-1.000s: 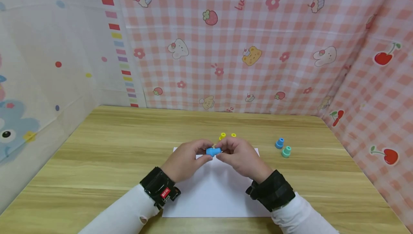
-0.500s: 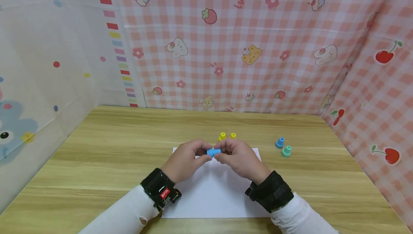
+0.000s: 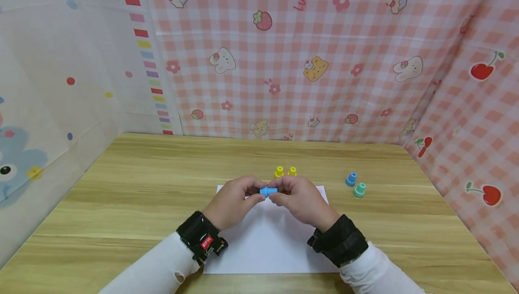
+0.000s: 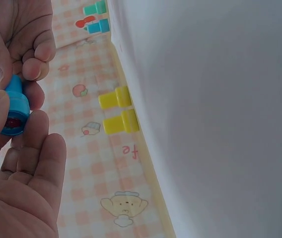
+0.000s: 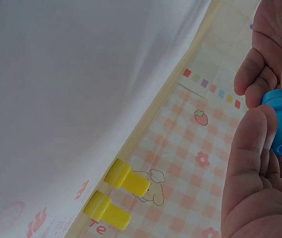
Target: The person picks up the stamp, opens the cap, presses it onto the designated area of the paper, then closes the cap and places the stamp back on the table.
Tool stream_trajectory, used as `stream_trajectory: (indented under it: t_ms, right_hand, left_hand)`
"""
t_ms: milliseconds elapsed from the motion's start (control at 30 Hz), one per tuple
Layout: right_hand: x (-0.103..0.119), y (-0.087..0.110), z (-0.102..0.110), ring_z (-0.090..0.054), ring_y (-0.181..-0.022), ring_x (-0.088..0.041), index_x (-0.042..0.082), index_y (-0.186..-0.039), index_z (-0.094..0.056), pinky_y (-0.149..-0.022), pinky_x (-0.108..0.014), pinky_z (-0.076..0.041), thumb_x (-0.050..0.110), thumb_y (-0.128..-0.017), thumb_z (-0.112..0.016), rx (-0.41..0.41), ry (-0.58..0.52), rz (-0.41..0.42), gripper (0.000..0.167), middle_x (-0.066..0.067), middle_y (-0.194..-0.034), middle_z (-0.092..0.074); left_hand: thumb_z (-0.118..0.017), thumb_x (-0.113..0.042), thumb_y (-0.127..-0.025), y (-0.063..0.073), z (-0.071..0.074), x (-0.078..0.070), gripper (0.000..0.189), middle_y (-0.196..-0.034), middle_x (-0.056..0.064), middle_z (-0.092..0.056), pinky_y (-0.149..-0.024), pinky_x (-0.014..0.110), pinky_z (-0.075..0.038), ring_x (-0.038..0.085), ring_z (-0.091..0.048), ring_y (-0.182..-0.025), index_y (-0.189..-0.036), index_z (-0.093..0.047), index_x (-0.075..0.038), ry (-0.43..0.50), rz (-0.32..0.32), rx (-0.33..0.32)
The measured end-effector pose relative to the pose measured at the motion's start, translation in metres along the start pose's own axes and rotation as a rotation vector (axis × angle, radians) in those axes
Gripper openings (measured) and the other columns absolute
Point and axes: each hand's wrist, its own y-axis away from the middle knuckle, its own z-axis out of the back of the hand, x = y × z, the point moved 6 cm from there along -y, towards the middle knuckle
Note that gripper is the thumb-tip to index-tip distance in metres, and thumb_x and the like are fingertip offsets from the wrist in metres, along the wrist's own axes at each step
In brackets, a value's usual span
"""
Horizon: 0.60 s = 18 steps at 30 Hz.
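Above the far part of a white paper sheet (image 3: 269,244), a small blue toy stamp (image 3: 268,191) is held sideways between both hands. My left hand (image 3: 233,201) pinches its wide end, and my right hand (image 3: 306,201) pinches the narrow handle end. In the left wrist view, a dark red face shows inside the wide end of the blue stamp (image 4: 18,106). The right wrist view shows the hollow handle tip of this blue stamp (image 5: 280,124). Fingers cover part of the stamp in every view. Red prints (image 5: 36,221) mark the paper's far edge.
Just past the paper stand two yellow stamps, one left (image 3: 279,172) and one right (image 3: 292,171). Farther right on the wooden table (image 3: 134,195) are another blue stamp (image 3: 351,179) and a teal stamp (image 3: 359,190). Patterned cloth (image 3: 275,51) hangs behind the table.
The held blue stamp has turned slightly and now lies more level between the fingers. My right hand has shifted slightly left and down; both hands keep their hold.
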Motion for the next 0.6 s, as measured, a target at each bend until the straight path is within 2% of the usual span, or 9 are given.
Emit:
stream_trajectory:
  t_ms: [600]
  right_hand:
    - [-0.0021, -0.0023, -0.0016, -0.068, -0.088, -0.017, 0.011, -0.112, -0.077, -0.086, -0.034, -0.061, 0.009, -0.096, -0.077, 0.013, -0.009, -0.009, 0.016, -0.001, -0.097, -0.076]
  left_hand:
    - [-0.071, -0.013, -0.101, 0.0002, -0.0003, 0.0005, 0.014, -0.116, -0.002, -0.075, -0.094, 0.034, -0.062, 0.011, -0.071, -0.104, -0.115, -0.072, -0.016, -0.006, 0.003, -0.003]
